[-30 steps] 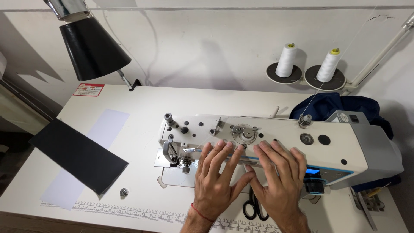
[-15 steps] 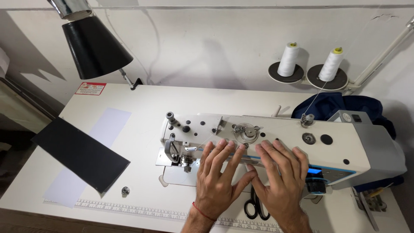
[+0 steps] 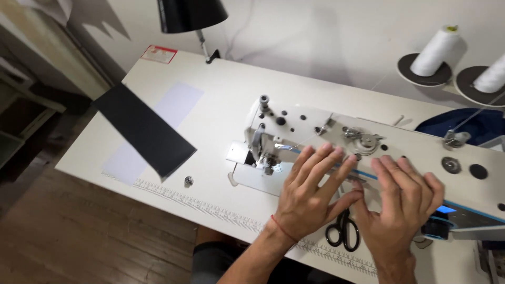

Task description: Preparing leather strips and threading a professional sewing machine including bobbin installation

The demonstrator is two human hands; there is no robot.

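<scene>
Head view: left hand (image 3: pixel 310 192) and right hand (image 3: pixel 402 202) lie flat, fingers spread, seemingly touching the sewing machine (image 3: pixel 379 152).

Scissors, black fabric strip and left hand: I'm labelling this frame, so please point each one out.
scissors (image 3: pixel 343 235), head view, on the black handle loops.
black fabric strip (image 3: pixel 143 129), head view, on its middle.
left hand (image 3: pixel 310 194), head view, on the back of the hand.
</scene>
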